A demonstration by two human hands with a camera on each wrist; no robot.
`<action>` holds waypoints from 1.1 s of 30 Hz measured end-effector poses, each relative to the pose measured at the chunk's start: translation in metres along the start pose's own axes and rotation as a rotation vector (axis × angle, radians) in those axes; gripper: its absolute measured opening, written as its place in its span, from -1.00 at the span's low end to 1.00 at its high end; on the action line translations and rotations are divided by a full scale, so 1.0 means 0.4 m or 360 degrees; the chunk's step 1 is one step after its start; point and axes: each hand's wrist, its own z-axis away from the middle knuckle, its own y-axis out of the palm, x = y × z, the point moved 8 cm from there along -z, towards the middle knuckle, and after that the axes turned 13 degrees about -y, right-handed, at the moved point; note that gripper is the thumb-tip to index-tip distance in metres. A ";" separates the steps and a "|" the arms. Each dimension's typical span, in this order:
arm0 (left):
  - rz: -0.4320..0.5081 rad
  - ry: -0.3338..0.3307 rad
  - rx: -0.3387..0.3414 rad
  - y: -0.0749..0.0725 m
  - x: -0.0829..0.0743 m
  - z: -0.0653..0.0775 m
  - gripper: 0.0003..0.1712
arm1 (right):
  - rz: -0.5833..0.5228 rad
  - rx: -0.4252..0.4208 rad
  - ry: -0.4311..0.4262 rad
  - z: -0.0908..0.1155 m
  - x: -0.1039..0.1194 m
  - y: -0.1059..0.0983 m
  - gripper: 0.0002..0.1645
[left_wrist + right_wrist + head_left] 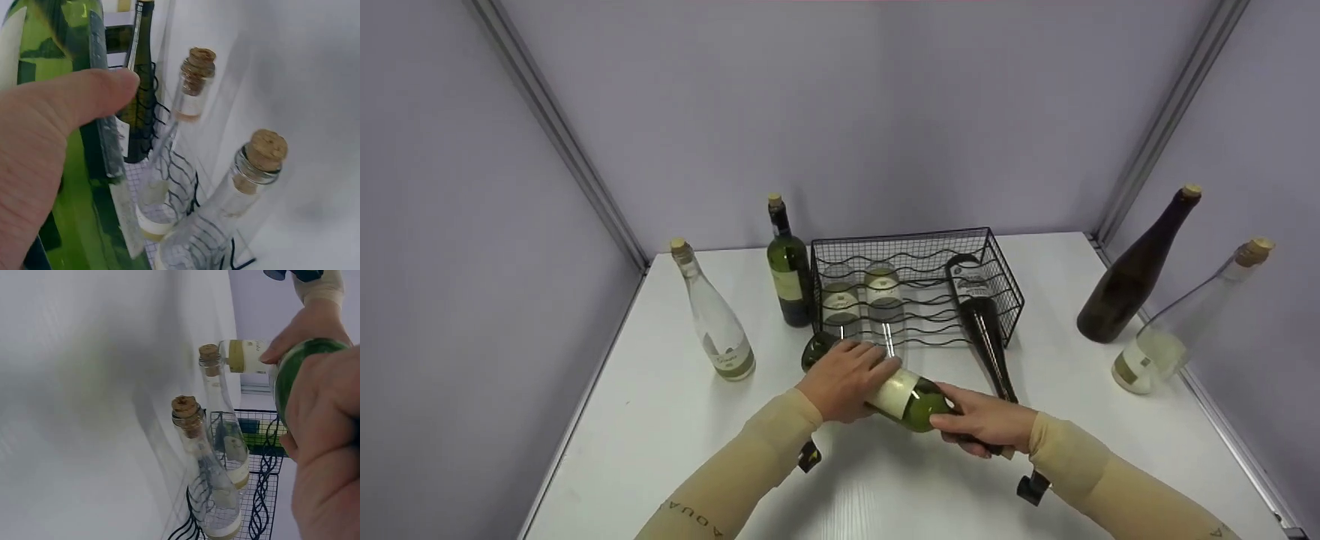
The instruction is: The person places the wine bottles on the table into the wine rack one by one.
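A green wine bottle (926, 409) with a pale label is held tilted in front of the wire rack (915, 238), its neck toward the right. My left hand (844, 381) grips its body from above; in the left wrist view the thumb lies across the green glass (79, 169). Around the neck, my right hand (990, 418) is wrapped, hiding most of it. Inside the rack lie two clear corked bottles (841, 300) side by side at the left. A dark bottle (975, 300) lies at the rack's right, its neck reaching out past the front edge.
Left of the rack stand a green bottle (787, 281) and a clear corked bottle (720, 330). On the right stand a brown bottle (1125, 289) and another clear bottle (1155, 352). Grey panels (885, 112) enclose the white table (660, 450) at the back and sides.
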 end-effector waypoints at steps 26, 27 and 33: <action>0.0239 -0.0780 0.0603 0.127 0.237 -0.053 -0.09 | 0.0053 -0.0369 0.0132 0.219 -0.078 -0.179 -0.24; 0.0254 -0.0795 0.0635 0.134 0.236 -0.053 -0.08 | 0.0057 -0.0371 0.0145 0.224 -0.078 -0.184 -0.25; 0.0297 -0.0890 0.0719 0.160 0.240 -0.043 -0.05 | 0.0142 -0.0443 0.0259 0.233 -0.092 -0.199 -0.25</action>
